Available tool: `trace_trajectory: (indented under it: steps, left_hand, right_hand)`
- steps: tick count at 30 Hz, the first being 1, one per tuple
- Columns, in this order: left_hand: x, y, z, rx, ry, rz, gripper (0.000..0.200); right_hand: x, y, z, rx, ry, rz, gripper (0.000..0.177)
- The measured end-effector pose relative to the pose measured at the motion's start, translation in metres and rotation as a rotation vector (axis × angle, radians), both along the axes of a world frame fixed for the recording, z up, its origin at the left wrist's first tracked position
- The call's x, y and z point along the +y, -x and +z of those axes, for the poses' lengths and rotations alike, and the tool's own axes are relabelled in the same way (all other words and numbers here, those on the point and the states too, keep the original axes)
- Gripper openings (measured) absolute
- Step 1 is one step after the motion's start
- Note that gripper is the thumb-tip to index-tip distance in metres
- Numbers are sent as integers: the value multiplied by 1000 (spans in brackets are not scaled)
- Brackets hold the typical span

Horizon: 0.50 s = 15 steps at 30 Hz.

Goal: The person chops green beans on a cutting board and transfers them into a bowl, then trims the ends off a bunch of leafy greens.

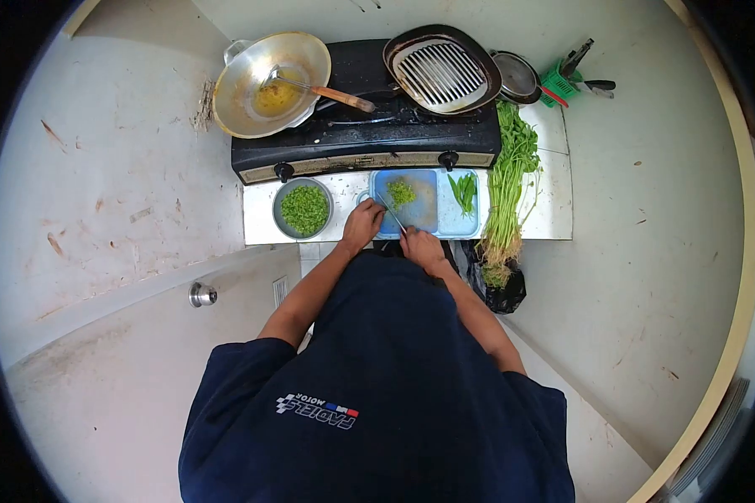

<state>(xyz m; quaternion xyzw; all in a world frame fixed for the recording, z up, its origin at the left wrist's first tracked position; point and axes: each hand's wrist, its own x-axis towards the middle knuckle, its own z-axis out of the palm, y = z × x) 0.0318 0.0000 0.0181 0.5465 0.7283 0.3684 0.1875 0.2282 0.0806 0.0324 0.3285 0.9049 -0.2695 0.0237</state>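
My right hand (422, 247) is closed round the handle of a knife (390, 210). The blade points up and left across the near left part of a blue cutting board (429, 220). At the board's left edge is my left hand (365, 225), fingers curled together close to the blade; whatever they hold, if anything, is too small to make out. A small heap of chopped greens (401, 194) lies just beyond the blade. Whole green pods (463, 193) lie in the board's right-hand section. Left of my left hand, a grey bowl (277, 226) holds more chopped greens (304, 210).
Behind the board stands a black gas stove (356, 134) with a wok (233, 109), a wooden-handled spatula (344, 98) and a grill pan (394, 63). Long leafy greens (509, 180) with roots hang over the counter's front edge, above a black plastic bag (512, 293). A green basket (558, 82) holds utensils.
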Motion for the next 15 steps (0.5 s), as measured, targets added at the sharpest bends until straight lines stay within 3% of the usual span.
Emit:
trace_trajectory:
  steps: [15]
  left_hand:
    - [-3,6,1,-29,-13,10,13]
  right_hand:
    - [2,-7,11,-88,52,-12,39]
